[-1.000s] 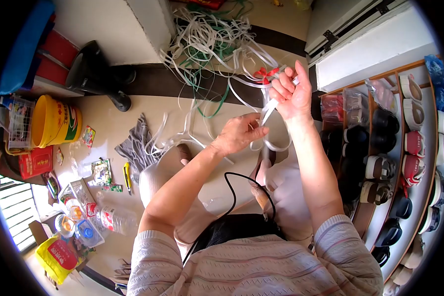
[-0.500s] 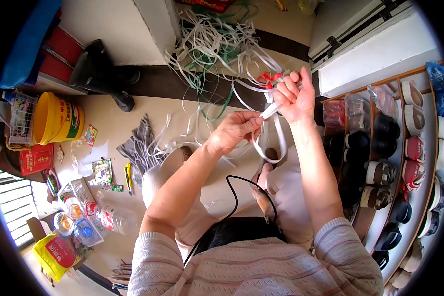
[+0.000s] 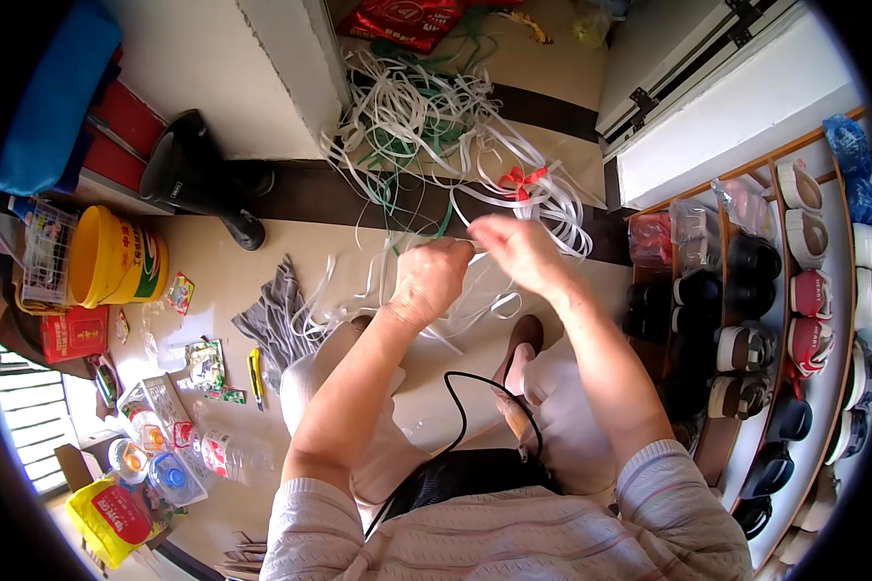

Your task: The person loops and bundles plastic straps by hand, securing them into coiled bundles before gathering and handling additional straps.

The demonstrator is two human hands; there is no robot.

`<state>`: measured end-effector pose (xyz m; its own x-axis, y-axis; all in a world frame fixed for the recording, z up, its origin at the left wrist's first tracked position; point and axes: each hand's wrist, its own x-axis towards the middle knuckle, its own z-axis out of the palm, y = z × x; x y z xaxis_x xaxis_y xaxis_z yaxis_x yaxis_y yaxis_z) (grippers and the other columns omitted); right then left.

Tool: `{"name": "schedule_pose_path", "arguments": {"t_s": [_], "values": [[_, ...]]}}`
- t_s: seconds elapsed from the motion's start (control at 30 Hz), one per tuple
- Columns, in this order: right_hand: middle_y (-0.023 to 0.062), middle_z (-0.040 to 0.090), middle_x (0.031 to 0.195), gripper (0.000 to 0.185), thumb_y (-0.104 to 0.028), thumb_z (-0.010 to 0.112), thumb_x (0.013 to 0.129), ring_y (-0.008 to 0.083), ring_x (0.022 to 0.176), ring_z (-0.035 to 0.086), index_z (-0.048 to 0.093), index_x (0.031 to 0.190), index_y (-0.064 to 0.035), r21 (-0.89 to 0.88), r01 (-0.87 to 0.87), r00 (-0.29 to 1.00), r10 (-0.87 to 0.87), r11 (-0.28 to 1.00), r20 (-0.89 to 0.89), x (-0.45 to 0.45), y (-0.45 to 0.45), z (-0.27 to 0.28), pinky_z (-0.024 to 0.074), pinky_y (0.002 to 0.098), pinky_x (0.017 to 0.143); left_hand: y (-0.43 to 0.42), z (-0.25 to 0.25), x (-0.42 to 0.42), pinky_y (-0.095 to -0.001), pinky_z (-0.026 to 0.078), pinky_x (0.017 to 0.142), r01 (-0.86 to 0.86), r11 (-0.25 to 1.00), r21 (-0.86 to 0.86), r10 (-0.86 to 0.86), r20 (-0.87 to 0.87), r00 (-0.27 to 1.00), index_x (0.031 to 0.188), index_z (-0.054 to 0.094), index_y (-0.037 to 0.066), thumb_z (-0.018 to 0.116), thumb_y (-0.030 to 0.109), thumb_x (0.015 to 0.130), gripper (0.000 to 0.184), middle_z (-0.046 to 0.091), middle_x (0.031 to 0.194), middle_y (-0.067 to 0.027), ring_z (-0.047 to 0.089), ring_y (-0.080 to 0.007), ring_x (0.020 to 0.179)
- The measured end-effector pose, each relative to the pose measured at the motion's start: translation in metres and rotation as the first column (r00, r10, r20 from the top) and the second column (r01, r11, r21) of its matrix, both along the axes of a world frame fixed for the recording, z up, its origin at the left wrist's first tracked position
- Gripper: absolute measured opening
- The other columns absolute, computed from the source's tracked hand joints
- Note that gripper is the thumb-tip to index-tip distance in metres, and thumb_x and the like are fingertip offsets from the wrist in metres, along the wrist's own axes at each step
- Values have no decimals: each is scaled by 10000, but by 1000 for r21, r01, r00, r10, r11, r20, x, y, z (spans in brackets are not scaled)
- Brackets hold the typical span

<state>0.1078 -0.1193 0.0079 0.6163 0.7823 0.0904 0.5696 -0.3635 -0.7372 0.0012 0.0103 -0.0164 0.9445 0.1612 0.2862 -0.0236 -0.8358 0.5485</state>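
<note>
Looks like strap-working in hand: left hand (image 3: 428, 279) fingers curled, apparently clamped on white strapping (image 3: 397, 97) heaped mainly at 12 o'clock, right hand (image 3: 523, 254) at 1 o'clock too blurred to tell its grip, so next move probably calls for a firm two-handed pinch.

White straps (image 3: 412, 108), green strands (image 3: 446, 220), red tie (image 3: 523, 182), yellow bucket (image 3: 126, 254), pale striped sweater (image 3: 523, 537)
</note>
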Motion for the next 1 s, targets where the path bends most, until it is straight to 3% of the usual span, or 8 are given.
{"name": "schedule_pose_path", "arguments": {"t_s": [0.03,0.1,0.33,0.47,0.53,0.63,0.77,1.0], "values": [[90,642,741,229,-235,508,892,195,676,619,599,876,-25,-339,-76,986,121,938,114,-3,2,7,477,316,587,1,0,1,-364,477,582,13,1000,9,-13,17,1000,813,599,89,579,99,765,53,592,737,-91,590,-282,684],[60,614,668,280,-264,455,918,150,625,587,583,844,-27,-396,-138,911,-40,908,-411,1,4,27,441,301,548,1,-1,1,-363,475,578,35,999,23,-36,48,998,819,598,79,596,89,758,62,580,712,-90,583,-283,662],[119,612,719,221,-187,457,886,257,677,585,614,891,-32,-225,-291,870,159,930,-467,12,-9,29,452,344,639,2,12,4,-348,466,565,20,995,-102,3,227,974,903,616,72,629,90,754,151,553,678,-85,558,-276,627],[141,615,738,150,-117,468,859,315,715,596,592,876,-34,-265,-188,970,137,946,-199,7,-8,30,461,367,639,4,12,2,-304,456,552,-47,960,-276,78,102,992,991,619,62,601,121,804,197,573,683,-64,560,-190,595],[145,611,736,131,-109,474,856,322,706,591,581,854,-31,-191,-71,995,57,979,-77,6,-7,18,458,379,620,1,10,1,-270,443,550,-166,825,-540,158,-61,986,1028,613,41,580,143,839,217,590,696,-51,550,-138,586],[143,606,725,117,-104,479,861,331,686,586,563,831,-29,-97,44,994,-34,994,99,4,-4,13,450,402,590,6,11,2,-224,416,564,-116,252,-961,14,-116,993,1050,598,-2,557,162,873,244,609,738,-51,532,-94,604],[132,602,693,136,-126,476,886,292,640,597,556,847,-24,8,136,986,-136,991,92,-2,4,10,462,367,570,14,10,1,-246,445,601,-53,-186,-981,-103,-34,994,976,611,15,597,146,849,183,621,784,-67,556,-134,637],[75,645,814,215,-195,458,933,135,737,607,576,927,-16,380,345,839,-101,858,-534,-29,25,-17,492,275,604,8,8,3,-305,511,647,-159,-312,-937,6,-170,985,857,611,50,666,147,793,128,627,820,-42,578,-127,727]]}}
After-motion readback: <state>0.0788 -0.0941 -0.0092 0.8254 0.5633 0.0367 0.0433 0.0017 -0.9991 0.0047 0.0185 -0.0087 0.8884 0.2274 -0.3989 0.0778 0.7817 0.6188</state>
